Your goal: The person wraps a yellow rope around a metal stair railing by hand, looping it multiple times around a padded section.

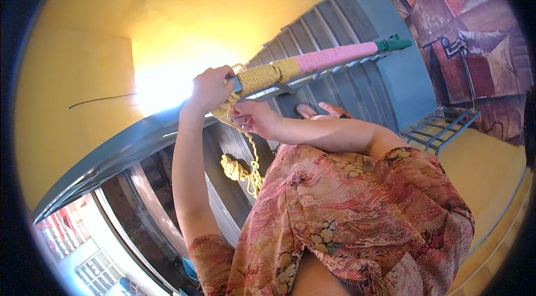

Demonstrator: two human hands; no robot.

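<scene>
A stair handrail (153,127) of blue metal runs across in front of me. Yellow rope (258,79) is wound tightly round part of it, followed by a pink wrapping (338,57) and a green one (393,44) towards the far right end. My left hand (214,90) is closed over the rail at the yellow winding's left end, with rope at its fingers. Just below, my right hand (257,119) has its fingers curled on loose yellow strands; its exact grip is partly hidden. From there the rope hangs to a loose yellow bundle (234,168) on a step.
Grey stairs (329,22) climb behind the rail, and my bare feet (307,110) rest on a step. A blue metal rack (441,128) stands at right below a painted wall (474,44). A thin dark wire (103,99) sticks out at left.
</scene>
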